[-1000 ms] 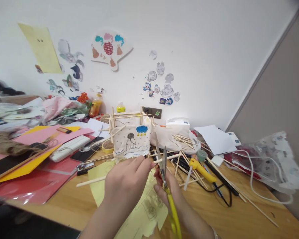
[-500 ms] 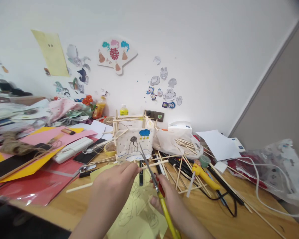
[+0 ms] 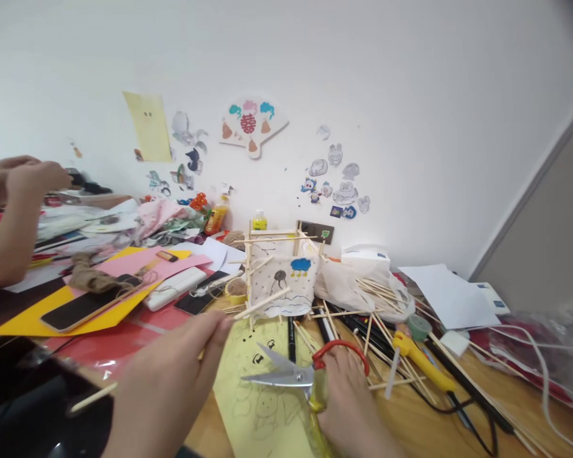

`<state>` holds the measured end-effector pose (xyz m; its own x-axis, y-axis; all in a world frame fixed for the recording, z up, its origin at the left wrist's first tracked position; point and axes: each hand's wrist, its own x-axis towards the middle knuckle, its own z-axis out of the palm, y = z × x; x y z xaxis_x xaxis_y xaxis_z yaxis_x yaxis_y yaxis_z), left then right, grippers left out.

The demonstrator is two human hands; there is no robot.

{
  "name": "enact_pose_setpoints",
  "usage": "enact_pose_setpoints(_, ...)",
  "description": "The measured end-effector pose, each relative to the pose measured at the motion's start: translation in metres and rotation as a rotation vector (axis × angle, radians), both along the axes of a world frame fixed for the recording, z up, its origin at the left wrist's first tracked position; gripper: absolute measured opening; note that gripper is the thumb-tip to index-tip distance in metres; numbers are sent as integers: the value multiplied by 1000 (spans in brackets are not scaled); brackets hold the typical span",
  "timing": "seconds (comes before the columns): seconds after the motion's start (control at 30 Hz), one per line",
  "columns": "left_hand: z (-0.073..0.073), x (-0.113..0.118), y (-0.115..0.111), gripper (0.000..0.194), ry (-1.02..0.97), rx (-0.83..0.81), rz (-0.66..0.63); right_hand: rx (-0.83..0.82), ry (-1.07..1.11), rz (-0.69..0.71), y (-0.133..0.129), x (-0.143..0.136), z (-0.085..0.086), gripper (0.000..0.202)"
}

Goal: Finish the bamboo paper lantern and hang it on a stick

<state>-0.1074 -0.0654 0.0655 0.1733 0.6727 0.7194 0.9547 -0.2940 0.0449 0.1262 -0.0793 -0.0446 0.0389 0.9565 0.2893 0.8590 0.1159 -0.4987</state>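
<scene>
So, the left hand (image 3: pixel 169 375) is closed round a wooden stick (image 3: pixel 265 303) — apparently to steady it, both ends jutting free — in front of the drawn-on model (image 3: pixel 263 280), while the right hand (image 3: pixel 346 388) grips scissors (image 3: pixel 297 378) by their handles, blades (image 3: pixel 279 380) spread over the yellow paper (image 3: pixel 241 407), clear of the stick.

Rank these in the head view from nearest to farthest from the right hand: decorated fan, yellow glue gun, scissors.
1. Scissors: held in the right hand.
2. Yellow glue gun: just to its right.
3. Decorated fan: up on the wall, toward the left.
</scene>
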Motion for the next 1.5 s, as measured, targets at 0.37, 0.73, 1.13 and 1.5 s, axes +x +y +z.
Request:
enact_pose_setpoints(0.37,-38,47,20,19,301,-199,-368,651,-137,193,4,17,17,34)
enact_pose_setpoints(0.73,-71,86,26,13,331,-167,-609,661,-445,231,10,21,8,29)
enact_pose_setpoints(1.13,-81,106,28,22,104,81,-430,716,-341,72,13,21,15,32)
enact_pose_setpoints(1.5,-18,56,19,24,481,-417,-1052,559,-301,565,-26,32,48,35)
